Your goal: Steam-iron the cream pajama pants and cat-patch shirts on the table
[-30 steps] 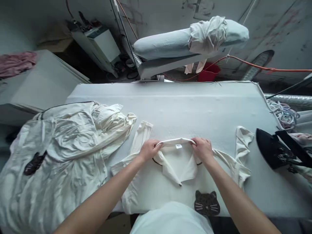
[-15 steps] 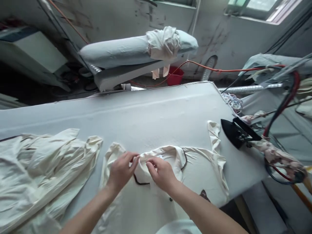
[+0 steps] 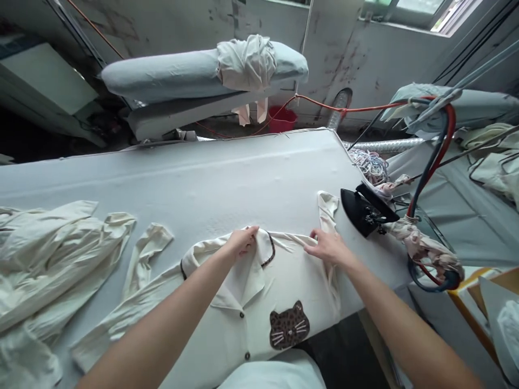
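A cream shirt (image 3: 227, 335) with dark-edged collar, dark buttons and a leopard-print cat patch (image 3: 289, 325) lies spread on the padded white board. My left hand (image 3: 243, 241) is closed on the collar near the neck opening. Over at the shoulder seam, by the top of the right-hand sleeve (image 3: 327, 208), my right hand (image 3: 324, 246) pinches the fabric between thumb and fingers. The other sleeve (image 3: 150, 254) lies loosely bent to the left.
A black iron (image 3: 363, 210) with a cloth-wrapped cable rests right of the shirt. Crumpled cream garments (image 3: 60, 259) lie at the left. Behind the board (image 3: 227, 178) are a padded arm (image 3: 162, 75) and a red bucket (image 3: 283, 119). Boxes stand at the lower right.
My hands have moved apart, the right one going from the collar to the shoulder. The shirt front and cat patch now show, and the left-hand sleeve lies further out. The view has shifted.
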Motion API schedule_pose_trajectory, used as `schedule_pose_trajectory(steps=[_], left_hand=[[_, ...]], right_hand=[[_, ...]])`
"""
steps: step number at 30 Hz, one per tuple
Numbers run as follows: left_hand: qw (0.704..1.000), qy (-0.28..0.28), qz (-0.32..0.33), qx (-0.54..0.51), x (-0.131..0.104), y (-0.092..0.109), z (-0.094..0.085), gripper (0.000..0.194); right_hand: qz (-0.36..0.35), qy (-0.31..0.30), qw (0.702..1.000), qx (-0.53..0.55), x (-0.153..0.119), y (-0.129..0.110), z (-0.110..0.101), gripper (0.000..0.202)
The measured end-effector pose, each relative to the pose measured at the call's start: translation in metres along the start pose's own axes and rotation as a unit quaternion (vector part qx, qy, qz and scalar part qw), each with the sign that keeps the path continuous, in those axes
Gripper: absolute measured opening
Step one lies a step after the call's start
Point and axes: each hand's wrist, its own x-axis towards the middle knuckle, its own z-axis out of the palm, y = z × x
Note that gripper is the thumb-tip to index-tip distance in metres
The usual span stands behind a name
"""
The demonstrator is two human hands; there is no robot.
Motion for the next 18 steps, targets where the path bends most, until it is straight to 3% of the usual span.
schedule_pose_trajectory(steps=[2, 3, 4, 6, 8, 9, 11, 13, 15, 18], left_hand=[[0.999, 0.040, 0.007, 0.014, -0.001, 0.002, 0.002, 0.033], [0.998, 0.056, 0.016, 0.024, 0.000, 0.001, 0.003, 0.033], [0.997, 0.069, 0.025, 0.032, 0.001, 0.001, 0.004, 0.034], [0.994, 0.094, 0.039, 0.047, 0.004, -0.003, 0.006, 0.038], [0.990, 0.107, 0.063, 0.069, 0.005, -0.005, 0.006, 0.041], [0.987, 0.110, 0.080, 0.082, 0.005, -0.006, 0.007, 0.043], [0.981, 0.114, 0.111, 0.110, 0.004, -0.006, 0.007, 0.046], [0.977, 0.119, 0.122, 0.125, 0.002, -0.006, 0.008, 0.049], [0.976, 0.128, 0.127, 0.125, -0.001, -0.007, 0.010, 0.050], [0.973, 0.148, 0.149, 0.095, -0.005, -0.013, 0.014, 0.052]], right_hand=[[-0.010, -0.125, 0.992, 0.016, 0.002, 0.024, -0.016, 0.018], [-0.005, -0.139, 0.990, 0.017, 0.001, 0.031, -0.019, 0.019], [0.008, -0.115, 0.993, 0.006, -0.001, 0.033, -0.018, 0.021], [0.033, 0.030, 0.998, -0.039, -0.009, 0.019, -0.002, 0.021], [-0.025, 0.178, 0.982, -0.061, -0.022, -0.011, 0.031, 0.031], [-0.087, 0.217, 0.971, -0.057, -0.029, -0.027, 0.050, 0.040], [-0.204, 0.231, 0.951, -0.037, -0.040, -0.049, 0.082, 0.051], [-0.228, 0.220, 0.948, -0.022, -0.041, -0.044, 0.093, 0.053], [-0.184, 0.247, 0.951, -0.005, -0.031, -0.009, 0.072, 0.052], [-0.097, 0.351, 0.931, -0.019, 0.000, 0.066, -0.007, 0.057]])
